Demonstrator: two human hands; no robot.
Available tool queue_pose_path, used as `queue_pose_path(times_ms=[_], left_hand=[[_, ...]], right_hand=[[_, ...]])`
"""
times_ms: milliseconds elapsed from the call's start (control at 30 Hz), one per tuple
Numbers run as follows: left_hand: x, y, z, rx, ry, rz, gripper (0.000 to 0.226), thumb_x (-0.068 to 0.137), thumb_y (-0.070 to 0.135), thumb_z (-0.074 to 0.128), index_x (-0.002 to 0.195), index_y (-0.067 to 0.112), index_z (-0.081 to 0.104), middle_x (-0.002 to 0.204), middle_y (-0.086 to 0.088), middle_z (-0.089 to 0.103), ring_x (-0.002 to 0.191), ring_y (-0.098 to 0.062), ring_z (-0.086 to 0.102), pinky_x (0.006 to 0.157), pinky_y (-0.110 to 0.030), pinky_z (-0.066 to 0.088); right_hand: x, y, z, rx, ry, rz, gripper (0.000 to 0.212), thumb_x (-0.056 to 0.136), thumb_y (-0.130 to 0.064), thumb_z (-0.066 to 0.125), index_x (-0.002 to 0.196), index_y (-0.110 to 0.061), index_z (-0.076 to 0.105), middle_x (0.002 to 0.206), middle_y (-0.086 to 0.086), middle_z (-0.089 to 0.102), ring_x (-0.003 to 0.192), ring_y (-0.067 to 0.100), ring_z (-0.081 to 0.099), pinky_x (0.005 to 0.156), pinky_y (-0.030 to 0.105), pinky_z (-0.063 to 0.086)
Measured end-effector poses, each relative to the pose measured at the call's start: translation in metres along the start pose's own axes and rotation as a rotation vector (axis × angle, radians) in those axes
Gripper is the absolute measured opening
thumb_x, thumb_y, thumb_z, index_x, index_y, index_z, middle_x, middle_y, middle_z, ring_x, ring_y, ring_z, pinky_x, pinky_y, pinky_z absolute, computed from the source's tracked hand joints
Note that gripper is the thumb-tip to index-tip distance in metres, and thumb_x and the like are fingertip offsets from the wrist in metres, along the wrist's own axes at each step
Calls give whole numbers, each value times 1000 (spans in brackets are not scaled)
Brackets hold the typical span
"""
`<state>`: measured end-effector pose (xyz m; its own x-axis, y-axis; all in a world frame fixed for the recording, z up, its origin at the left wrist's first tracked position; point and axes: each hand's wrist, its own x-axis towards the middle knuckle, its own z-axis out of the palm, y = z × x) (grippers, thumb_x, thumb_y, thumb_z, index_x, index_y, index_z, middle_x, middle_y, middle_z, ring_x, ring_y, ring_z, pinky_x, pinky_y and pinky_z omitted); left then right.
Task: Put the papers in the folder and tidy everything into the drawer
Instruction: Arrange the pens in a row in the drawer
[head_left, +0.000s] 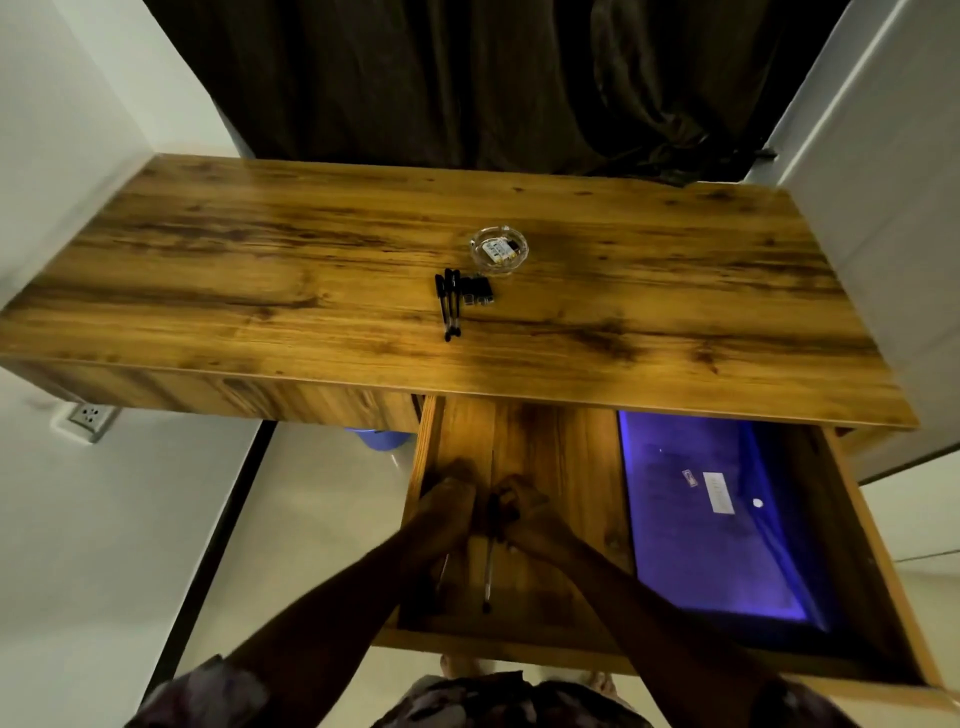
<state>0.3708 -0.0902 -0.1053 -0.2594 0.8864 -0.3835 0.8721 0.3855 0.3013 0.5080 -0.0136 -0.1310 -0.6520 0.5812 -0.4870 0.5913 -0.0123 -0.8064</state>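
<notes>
Drawer (566, 467) stands open at lower centre of the frame, the blue folder (717, 519) lying flat in its right half. In the left half, the left hand (447, 514) lies with fingers straight and together; the right hand (527, 522) curls its fingers round a pen (488, 577). Spare pens (449, 306), clips (478, 293) and a glass dish (498, 247) sit mid-frame on the desk (260, 270).

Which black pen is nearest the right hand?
The black pen in the open wooden drawer, gripped by the right hand; the other black pens lie on the desktop.

Blue folder (727, 525) flat at right in the pulled-out wooden drawer (566, 457), black pens (450, 306) on desktop (260, 270).
</notes>
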Motion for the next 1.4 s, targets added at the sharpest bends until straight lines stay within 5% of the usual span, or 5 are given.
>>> queue_pose_path(times_ms=[333,533,867,1000,1400], left_hand=[[10,-3,-4,164,-123,-63,30,99,20,47,125,8,53,132,-13,55,120,-28,56,98,-36,46],[17,-3,-2,271,-126,-38,28,98,13,48,125,7,55,131,-13,56,120,-29,57,97,-38,48],[27,-9,3,343,-75,7,31,99,14,48,128,6,52,134,-15,54,120,-29,57,99,-38,49],[27,-7,3,289,-123,22,30,98,17,51,126,7,53,128,-12,59,117,-27,59,97,-37,50],[26,-10,-31,373,-64,190,27,96,16,52,122,8,55,128,-13,55,119,-30,55,101,-40,46]], right_hand=[[7,-3,11,-3,-50,3,23,84,-20,70,106,-22,64,100,1,68,82,21,71,66,34,60],[8,-6,18,-45,-23,-25,21,84,-24,74,95,-30,58,91,-12,62,77,1,60,61,15,47],[15,-8,16,-173,33,-34,38,84,-19,72,115,-10,54,108,1,61,96,18,63,80,35,57],[18,-9,13,-147,-6,-4,22,90,-12,65,111,-6,63,95,-2,60,81,8,60,67,14,50],[21,-15,28,-92,-18,-17,12,89,-6,65,94,-17,65,92,5,66,88,26,68,84,51,57]])
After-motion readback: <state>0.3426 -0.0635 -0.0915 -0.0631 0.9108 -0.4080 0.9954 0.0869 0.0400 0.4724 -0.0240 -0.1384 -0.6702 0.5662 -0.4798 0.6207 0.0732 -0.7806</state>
